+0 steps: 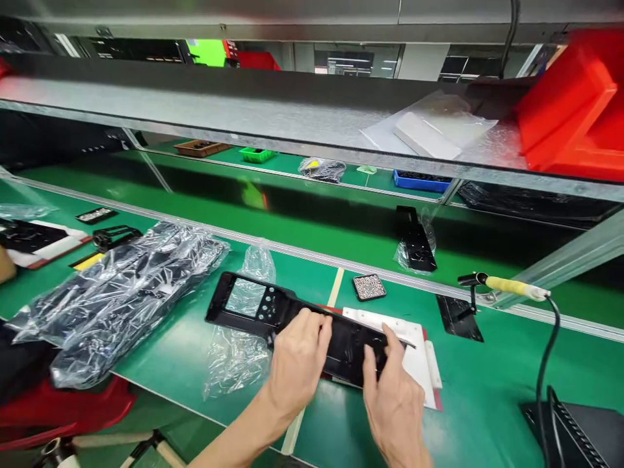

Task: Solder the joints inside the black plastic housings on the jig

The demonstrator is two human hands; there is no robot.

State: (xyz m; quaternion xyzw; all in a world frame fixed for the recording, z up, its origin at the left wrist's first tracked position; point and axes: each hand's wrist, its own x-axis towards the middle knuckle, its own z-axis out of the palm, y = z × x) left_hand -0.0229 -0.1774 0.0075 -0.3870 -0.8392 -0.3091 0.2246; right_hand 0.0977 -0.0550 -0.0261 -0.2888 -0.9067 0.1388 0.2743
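Note:
A long black plastic housing (341, 348) with a rectangular window and several round holes at its left end lies at a slant in front of me. My left hand (299, 354) is closed over its middle, knuckles up, thumb along the near side. My right hand (394, 396) grips the right end, with thumb and forefinger on the upper face and the other fingers partly hidden. Under the right part of the housing is a white fixture plate (414, 370) with a red base. Crumpled clear plastic film (238, 357) lies beneath the windowed end.
Bagged black parts (141, 286) lie at the left. Behind the housing sits a small black tray of tiny metal pieces (369, 286). A yellow-handled soldering iron (517, 286) rests in a stand at right, its cord hanging down. Overhead runs a metal shelf (292, 123) with a red bin (575, 110).

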